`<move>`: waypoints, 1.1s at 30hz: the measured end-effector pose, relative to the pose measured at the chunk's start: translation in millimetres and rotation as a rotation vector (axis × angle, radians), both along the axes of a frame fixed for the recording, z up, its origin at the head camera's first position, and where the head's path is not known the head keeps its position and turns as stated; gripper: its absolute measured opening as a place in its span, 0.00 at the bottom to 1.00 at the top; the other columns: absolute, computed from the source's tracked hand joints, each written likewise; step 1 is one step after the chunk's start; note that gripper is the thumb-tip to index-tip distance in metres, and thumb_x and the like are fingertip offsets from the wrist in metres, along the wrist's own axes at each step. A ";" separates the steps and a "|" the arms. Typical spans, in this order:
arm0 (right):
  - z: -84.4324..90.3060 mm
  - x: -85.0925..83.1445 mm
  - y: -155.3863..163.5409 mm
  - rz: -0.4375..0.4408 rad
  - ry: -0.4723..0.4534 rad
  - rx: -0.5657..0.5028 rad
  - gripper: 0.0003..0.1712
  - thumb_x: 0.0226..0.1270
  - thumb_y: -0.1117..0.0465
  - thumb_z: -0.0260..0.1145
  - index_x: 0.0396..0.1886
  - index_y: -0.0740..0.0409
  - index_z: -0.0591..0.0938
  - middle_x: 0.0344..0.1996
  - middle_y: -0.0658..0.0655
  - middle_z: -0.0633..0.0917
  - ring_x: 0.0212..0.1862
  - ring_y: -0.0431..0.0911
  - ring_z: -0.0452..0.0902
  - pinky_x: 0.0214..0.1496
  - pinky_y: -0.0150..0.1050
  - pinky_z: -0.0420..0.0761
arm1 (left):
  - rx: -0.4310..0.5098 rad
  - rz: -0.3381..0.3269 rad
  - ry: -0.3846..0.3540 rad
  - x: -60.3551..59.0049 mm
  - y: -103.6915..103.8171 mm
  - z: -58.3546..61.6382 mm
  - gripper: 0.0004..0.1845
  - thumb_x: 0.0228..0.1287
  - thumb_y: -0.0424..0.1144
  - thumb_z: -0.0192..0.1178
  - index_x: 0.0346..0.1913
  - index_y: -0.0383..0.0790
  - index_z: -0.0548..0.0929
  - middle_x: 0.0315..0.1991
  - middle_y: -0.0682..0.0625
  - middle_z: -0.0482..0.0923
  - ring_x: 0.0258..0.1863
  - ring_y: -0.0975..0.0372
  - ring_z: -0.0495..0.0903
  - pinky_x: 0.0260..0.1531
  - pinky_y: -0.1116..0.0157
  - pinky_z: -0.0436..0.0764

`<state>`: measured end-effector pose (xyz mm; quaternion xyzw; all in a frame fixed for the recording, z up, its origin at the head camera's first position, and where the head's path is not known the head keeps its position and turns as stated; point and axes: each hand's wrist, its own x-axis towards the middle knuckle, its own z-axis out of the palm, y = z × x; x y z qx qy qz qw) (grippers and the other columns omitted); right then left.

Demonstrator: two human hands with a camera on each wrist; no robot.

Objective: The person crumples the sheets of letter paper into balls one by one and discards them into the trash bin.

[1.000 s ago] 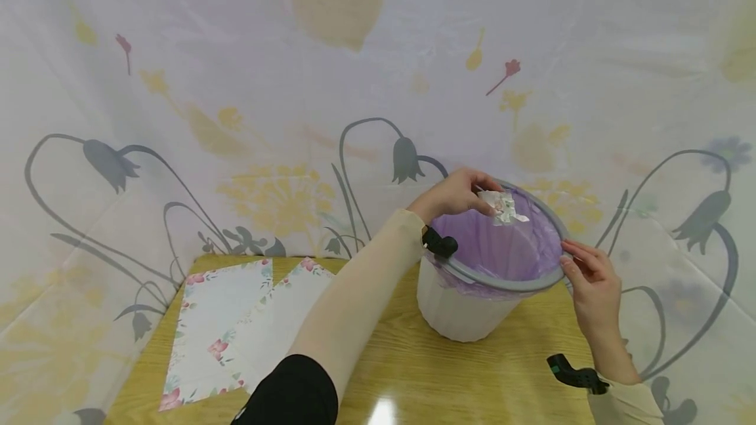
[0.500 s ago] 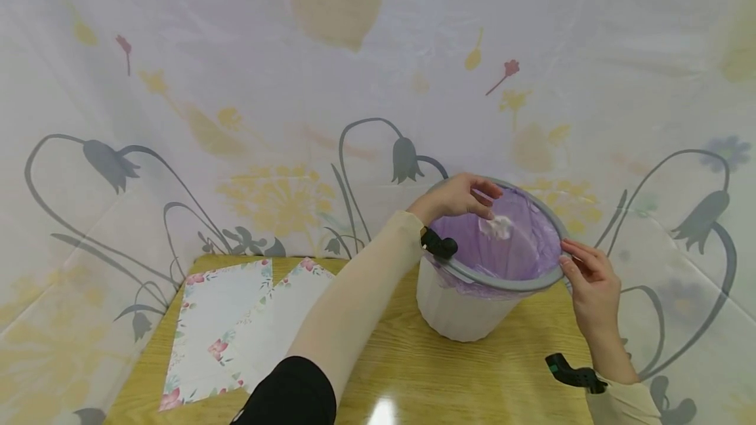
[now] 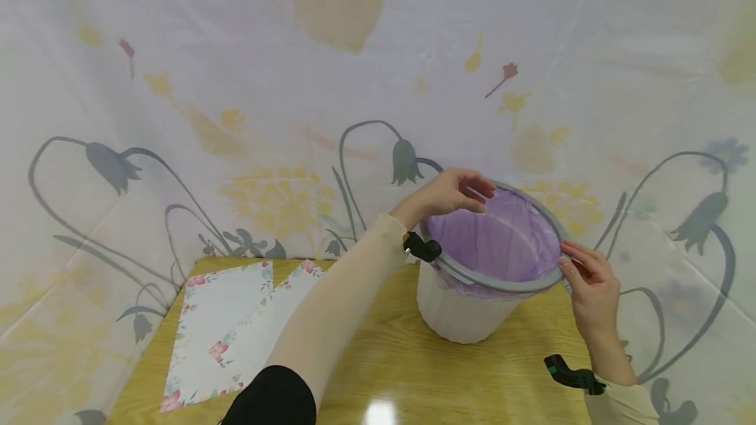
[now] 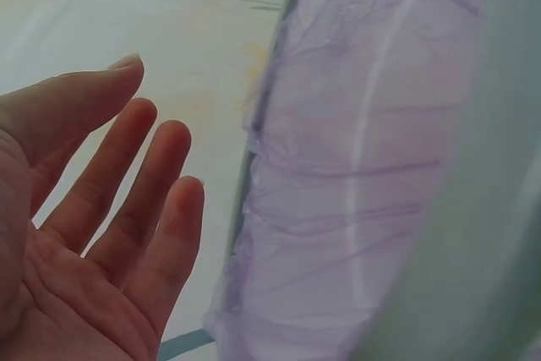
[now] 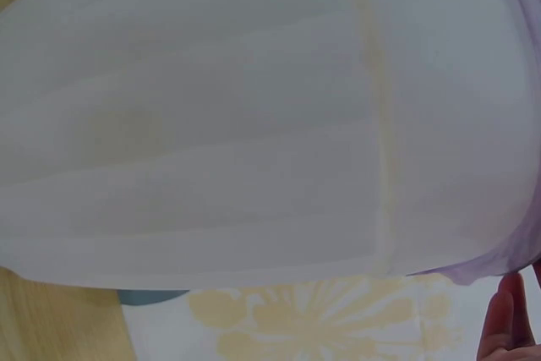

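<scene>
A white trash can (image 3: 463, 313) with a grey rim and a purple liner bag (image 3: 502, 241) stands on the wooden table, leaning slightly. Over the left part of its opening hovers my left hand (image 3: 451, 193), holding nothing. The left wrist view shows the fingers of that hand (image 4: 110, 226) loosely spread beside the lined rim. At the right side of the can, my right hand (image 3: 593, 287) pinches the grey rim between thumb and fingers. In the right wrist view only the fingertips (image 5: 499, 314) show, near the purple edge. The bottom of the bag is hidden.
Two white sheets of paper (image 3: 218, 320) with floral borders lie overlapping on the table (image 3: 401, 372) at the left. A patterned cloth backdrop (image 3: 331, 71) hangs behind and around the table.
My left hand has let go of a crumpled silvery wrapper, which dropped into the trash can and out of sight. It then drew back slightly left. My right hand kept its place.
</scene>
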<state>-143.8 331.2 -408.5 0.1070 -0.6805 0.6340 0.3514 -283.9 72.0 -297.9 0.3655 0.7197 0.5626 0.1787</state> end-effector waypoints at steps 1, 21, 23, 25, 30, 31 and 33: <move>-0.4 -0.2 0.0 0.004 0.001 0.001 0.14 0.65 0.83 0.60 0.49 0.87 0.77 0.49 0.52 0.82 0.54 0.41 0.75 0.53 0.24 0.75 | -0.001 0.000 0.006 1.1 -3.4 0.0 0.20 0.62 0.23 0.66 0.57 0.32 0.80 0.53 0.42 0.82 0.52 0.55 0.82 0.47 0.69 0.82; -0.7 3.4 -0.2 -0.015 0.043 -0.029 0.14 0.64 0.83 0.60 0.49 0.88 0.76 0.48 0.52 0.84 0.55 0.43 0.76 0.55 0.25 0.75 | 0.080 0.020 0.257 44.6 -64.0 -12.6 0.11 0.66 0.27 0.63 0.50 0.33 0.85 0.44 0.44 0.86 0.42 0.61 0.83 0.45 0.65 0.82; -2.0 2.7 -1.4 -0.004 0.056 -0.055 0.14 0.64 0.83 0.60 0.49 0.88 0.76 0.48 0.53 0.84 0.55 0.43 0.76 0.55 0.26 0.75 | 0.107 0.043 0.264 50.6 -72.7 -21.7 0.10 0.67 0.27 0.63 0.50 0.32 0.85 0.45 0.45 0.85 0.43 0.62 0.83 0.45 0.65 0.82; -3.5 1.5 -4.5 0.022 0.078 -0.099 0.14 0.64 0.83 0.60 0.49 0.89 0.76 0.48 0.54 0.85 0.55 0.44 0.76 0.55 0.26 0.76 | 0.135 0.071 0.252 57.7 -83.3 -31.7 0.09 0.67 0.27 0.63 0.49 0.32 0.85 0.45 0.44 0.85 0.43 0.62 0.82 0.44 0.63 0.83; -4.6 0.0 -12.6 0.049 0.080 -0.150 0.14 0.65 0.82 0.60 0.49 0.88 0.76 0.49 0.55 0.85 0.56 0.45 0.76 0.54 0.27 0.76 | 0.156 0.146 0.212 73.8 -112.4 -64.7 0.08 0.68 0.30 0.64 0.48 0.33 0.85 0.44 0.44 0.85 0.42 0.60 0.82 0.39 0.56 0.85; -4.6 0.2 -13.4 0.040 0.067 -0.139 0.14 0.65 0.82 0.60 0.50 0.88 0.76 0.50 0.55 0.85 0.57 0.45 0.76 0.54 0.27 0.76 | 0.148 0.163 0.203 76.8 -118.4 -72.6 0.08 0.68 0.31 0.64 0.48 0.34 0.85 0.44 0.44 0.85 0.42 0.59 0.82 0.39 0.54 0.85; -4.2 1.6 -14.2 0.022 0.034 -0.110 0.15 0.66 0.80 0.60 0.51 0.86 0.77 0.52 0.54 0.85 0.59 0.44 0.75 0.54 0.26 0.76 | 0.130 0.204 0.167 83.9 -130.7 -88.7 0.09 0.69 0.32 0.63 0.48 0.33 0.85 0.44 0.44 0.85 0.43 0.58 0.82 0.40 0.53 0.84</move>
